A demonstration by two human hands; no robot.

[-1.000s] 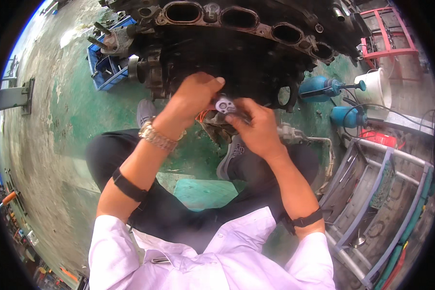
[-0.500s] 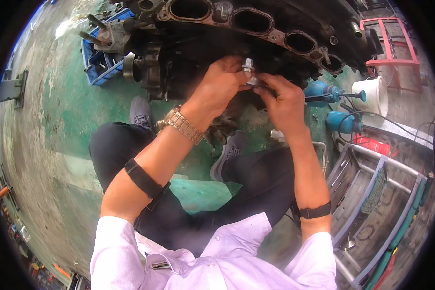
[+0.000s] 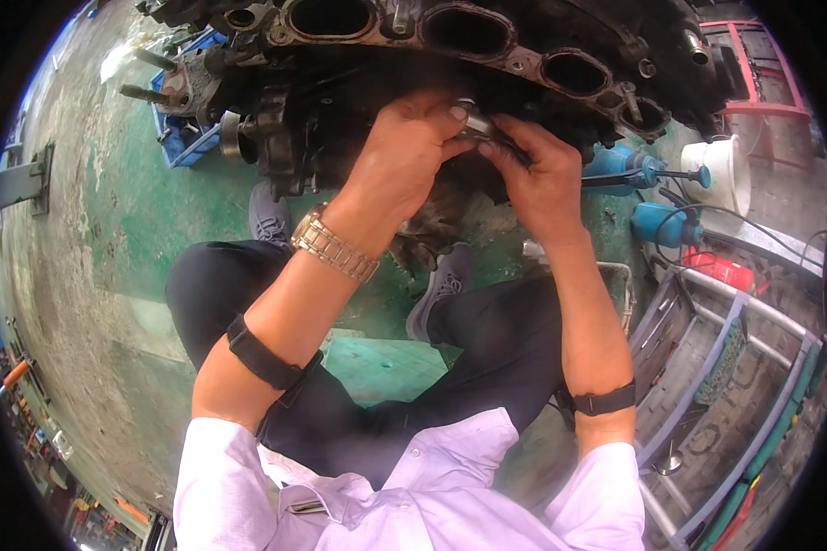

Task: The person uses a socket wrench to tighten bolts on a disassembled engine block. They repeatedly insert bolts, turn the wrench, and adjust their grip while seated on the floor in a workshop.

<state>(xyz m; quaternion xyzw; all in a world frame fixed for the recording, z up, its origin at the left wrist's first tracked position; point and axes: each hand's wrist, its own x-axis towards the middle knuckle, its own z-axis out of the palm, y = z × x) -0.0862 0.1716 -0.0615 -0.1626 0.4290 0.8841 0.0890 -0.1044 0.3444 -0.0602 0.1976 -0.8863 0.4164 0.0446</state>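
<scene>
Just in front of a large dark engine (image 3: 368,119), both hands meet around a small silver cylindrical metal part (image 3: 474,121). My left hand (image 3: 402,147) grips it from the left, thumb pressed against its side near the top. From the right, the bent fingers of my right hand (image 3: 540,174) pinch at its lower end, where a dark piece partly shows. The fingers hide much of the part, so its exact kind is not plain. Above the hands runs the engine's flange face with several oval ports (image 3: 469,33).
A blue crate (image 3: 186,138) stands on the floor behind the engine's left end. At the right are blue tools (image 3: 660,225), a white bucket (image 3: 724,174), a red metal frame (image 3: 753,73) and a metal rack (image 3: 735,367). My legs flank the floor under the engine.
The silver part has tipped from upright to slanting between my fingers. My left thumb has shifted onto its side. The view has moved slightly, so the engine appears farther left and higher.
</scene>
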